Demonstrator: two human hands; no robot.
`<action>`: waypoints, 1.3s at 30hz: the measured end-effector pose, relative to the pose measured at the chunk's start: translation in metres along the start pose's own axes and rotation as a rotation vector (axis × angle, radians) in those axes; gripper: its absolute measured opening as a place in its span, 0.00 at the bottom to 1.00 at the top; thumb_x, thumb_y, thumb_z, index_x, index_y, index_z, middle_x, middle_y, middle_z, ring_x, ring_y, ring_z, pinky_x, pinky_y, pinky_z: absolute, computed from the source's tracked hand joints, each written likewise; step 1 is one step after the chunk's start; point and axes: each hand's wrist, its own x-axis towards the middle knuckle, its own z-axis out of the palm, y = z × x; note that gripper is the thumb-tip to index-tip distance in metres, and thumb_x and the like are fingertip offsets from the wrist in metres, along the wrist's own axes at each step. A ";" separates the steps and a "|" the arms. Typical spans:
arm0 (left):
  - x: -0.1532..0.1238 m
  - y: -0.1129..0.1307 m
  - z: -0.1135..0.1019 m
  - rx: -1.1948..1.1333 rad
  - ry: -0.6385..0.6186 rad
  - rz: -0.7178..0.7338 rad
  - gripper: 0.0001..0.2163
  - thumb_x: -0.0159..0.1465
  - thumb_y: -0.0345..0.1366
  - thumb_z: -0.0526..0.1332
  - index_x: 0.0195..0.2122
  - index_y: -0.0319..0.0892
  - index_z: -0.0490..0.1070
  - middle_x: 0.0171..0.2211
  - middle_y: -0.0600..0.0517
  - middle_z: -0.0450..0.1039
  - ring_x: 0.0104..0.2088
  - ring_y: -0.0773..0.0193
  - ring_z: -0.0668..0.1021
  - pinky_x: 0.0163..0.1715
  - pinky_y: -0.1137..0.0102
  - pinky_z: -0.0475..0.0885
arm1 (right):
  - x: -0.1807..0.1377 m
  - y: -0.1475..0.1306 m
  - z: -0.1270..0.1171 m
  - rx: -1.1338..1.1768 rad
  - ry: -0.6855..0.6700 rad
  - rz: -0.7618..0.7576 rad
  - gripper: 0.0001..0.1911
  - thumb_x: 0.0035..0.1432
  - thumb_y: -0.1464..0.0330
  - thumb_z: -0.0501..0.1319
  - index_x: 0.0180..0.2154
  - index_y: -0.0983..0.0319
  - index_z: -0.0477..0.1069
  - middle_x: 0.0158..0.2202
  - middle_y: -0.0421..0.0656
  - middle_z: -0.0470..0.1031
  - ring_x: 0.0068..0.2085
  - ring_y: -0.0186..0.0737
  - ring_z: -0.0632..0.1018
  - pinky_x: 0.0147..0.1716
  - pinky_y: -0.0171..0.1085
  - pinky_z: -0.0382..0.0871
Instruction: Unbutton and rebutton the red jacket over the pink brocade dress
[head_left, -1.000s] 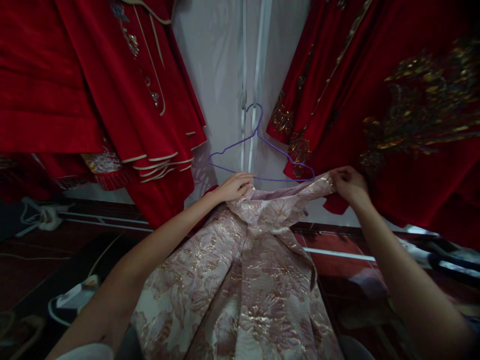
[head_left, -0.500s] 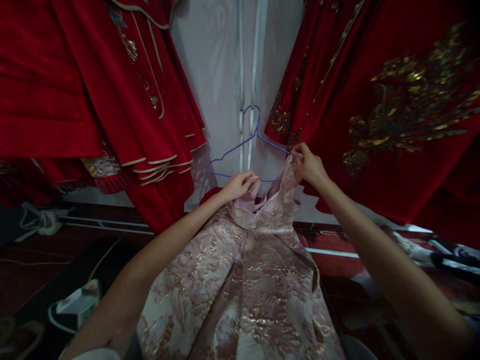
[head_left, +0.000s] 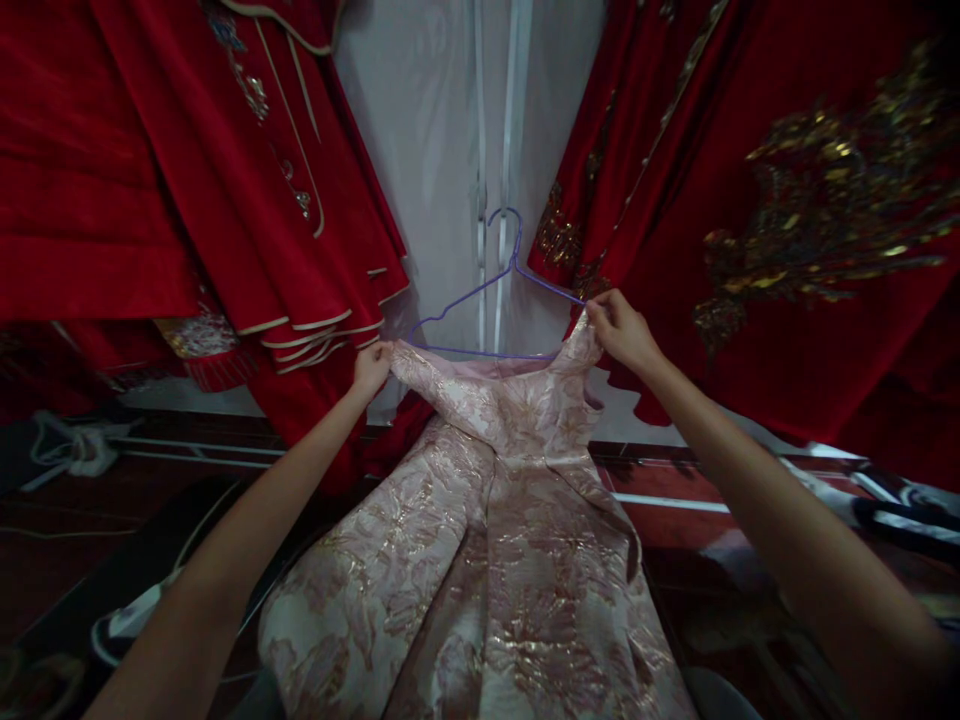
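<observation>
A pale pink dress (head_left: 555, 530) with a shiny gold floral pattern hangs down towards me, its neckline stretched wide. My left hand (head_left: 373, 367) is closed on its left shoulder strap, beside the left end of a purple hanger (head_left: 480, 290). Closed on the right strap is my right hand (head_left: 619, 328), at the hanger's right arm, where the strap sits over the end. Whether the fingers also grip the hanger there I cannot tell. The hanger's hook is up by a pale vertical rail, and its lower bar runs behind the neckline.
Red garments with gold trim (head_left: 300, 200) hang on the left, and a red garment with gold embroidery (head_left: 825, 210) hangs on the right. Between them is a pale wall (head_left: 435, 130) with a vertical metal rail (head_left: 507, 110). A white object with a cord (head_left: 131, 615) lies low at left.
My left hand has moved left and slightly up, carrying the left strap out to the hanger's left end. The neckline has spread open. My right hand has hardly moved.
</observation>
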 end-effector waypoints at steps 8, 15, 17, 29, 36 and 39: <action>-0.006 0.013 0.001 -0.138 -0.025 -0.037 0.16 0.57 0.48 0.56 0.32 0.39 0.71 0.25 0.53 0.71 0.24 0.66 0.71 0.27 0.73 0.66 | 0.002 0.003 -0.004 -0.006 -0.029 -0.018 0.16 0.59 0.53 0.50 0.38 0.58 0.64 0.33 0.43 0.74 0.31 0.42 0.74 0.37 0.40 0.63; 0.014 0.077 0.022 -0.093 -0.196 0.224 0.18 0.59 0.49 0.55 0.34 0.38 0.73 0.32 0.50 0.75 0.34 0.64 0.74 0.35 0.73 0.67 | 0.003 0.004 -0.002 0.086 -0.091 -0.008 0.17 0.58 0.51 0.51 0.35 0.58 0.63 0.29 0.41 0.71 0.29 0.39 0.72 0.30 0.36 0.63; 0.023 0.096 0.028 -0.085 -0.331 0.284 0.18 0.58 0.50 0.57 0.32 0.37 0.73 0.30 0.51 0.74 0.33 0.64 0.74 0.34 0.73 0.67 | 0.005 0.007 -0.003 0.122 -0.071 -0.005 0.17 0.57 0.51 0.52 0.34 0.59 0.63 0.28 0.41 0.70 0.29 0.38 0.70 0.29 0.35 0.63; -0.026 0.018 -0.030 0.143 -0.889 -0.303 0.17 0.42 0.39 0.69 0.32 0.39 0.72 0.30 0.51 0.74 0.28 0.64 0.76 0.28 0.73 0.69 | 0.008 0.009 0.000 0.285 -0.083 0.034 0.18 0.53 0.51 0.56 0.31 0.59 0.64 0.26 0.39 0.67 0.28 0.36 0.67 0.27 0.34 0.61; -0.010 0.026 -0.022 0.083 -0.622 -0.136 0.13 0.50 0.46 0.62 0.26 0.39 0.72 0.26 0.52 0.73 0.29 0.63 0.74 0.35 0.70 0.67 | 0.011 0.011 -0.001 0.320 -0.105 0.061 0.15 0.53 0.54 0.58 0.31 0.59 0.64 0.24 0.38 0.66 0.26 0.35 0.67 0.25 0.33 0.60; 0.020 0.057 -0.016 -0.023 -0.485 -0.126 0.13 0.52 0.44 0.60 0.29 0.39 0.73 0.29 0.51 0.75 0.32 0.62 0.74 0.38 0.69 0.67 | 0.012 0.007 -0.007 0.302 -0.111 0.074 0.14 0.53 0.56 0.58 0.30 0.59 0.64 0.23 0.38 0.66 0.25 0.35 0.66 0.25 0.34 0.60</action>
